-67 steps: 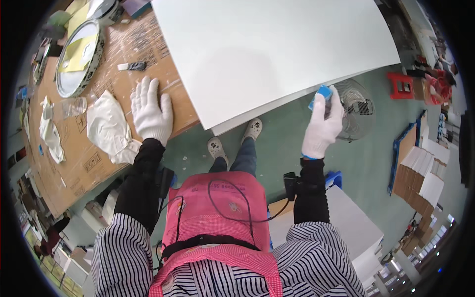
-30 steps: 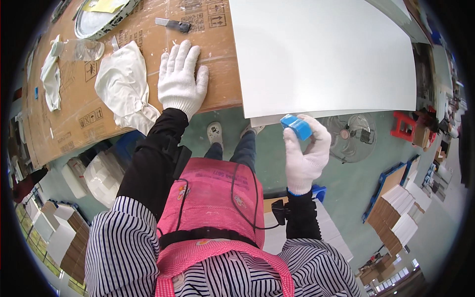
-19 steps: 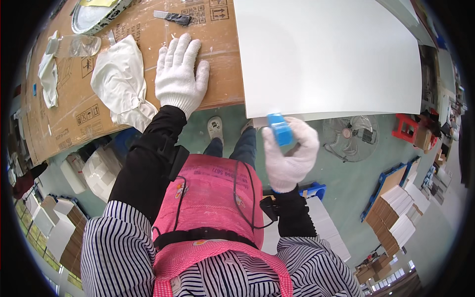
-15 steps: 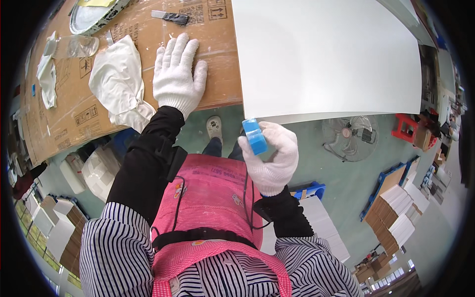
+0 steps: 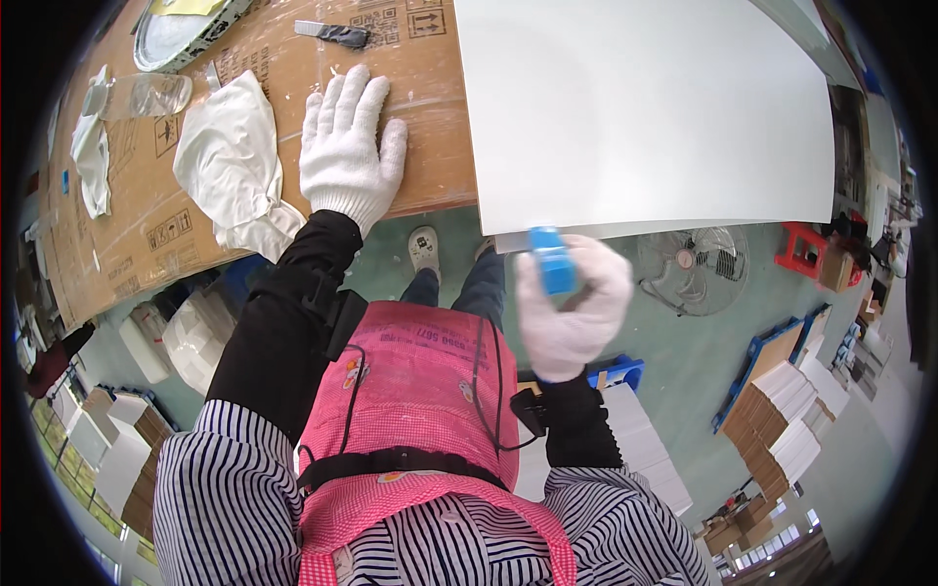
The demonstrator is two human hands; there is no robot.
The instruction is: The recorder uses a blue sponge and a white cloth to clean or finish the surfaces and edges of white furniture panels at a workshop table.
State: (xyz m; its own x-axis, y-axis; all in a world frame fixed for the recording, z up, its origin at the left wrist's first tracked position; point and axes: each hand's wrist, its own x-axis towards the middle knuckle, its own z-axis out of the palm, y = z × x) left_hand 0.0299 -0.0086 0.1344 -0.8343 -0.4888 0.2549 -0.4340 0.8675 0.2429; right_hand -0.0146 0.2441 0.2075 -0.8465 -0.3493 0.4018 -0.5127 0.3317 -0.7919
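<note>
A large white board [image 5: 645,107] lies on the cardboard-covered table [image 5: 166,220] and overhangs its near edge. My left hand [image 5: 350,146], in a white glove, lies flat with fingers spread on the cardboard just left of the board. My right hand [image 5: 572,308], also gloved, grips a small blue block [image 5: 552,259] held against the board's near edge by its left corner.
A crumpled white cloth [image 5: 230,166] lies left of my left hand. A utility knife [image 5: 332,33] and a round tin [image 5: 181,24] sit at the back. A floor fan [image 5: 699,264], a red stool [image 5: 803,249] and stacked boxes [image 5: 791,430] stand on the green floor.
My right hand has slid the blue block leftward along the board's near edge, then slightly back right. My left hand stays flat on the cardboard.
</note>
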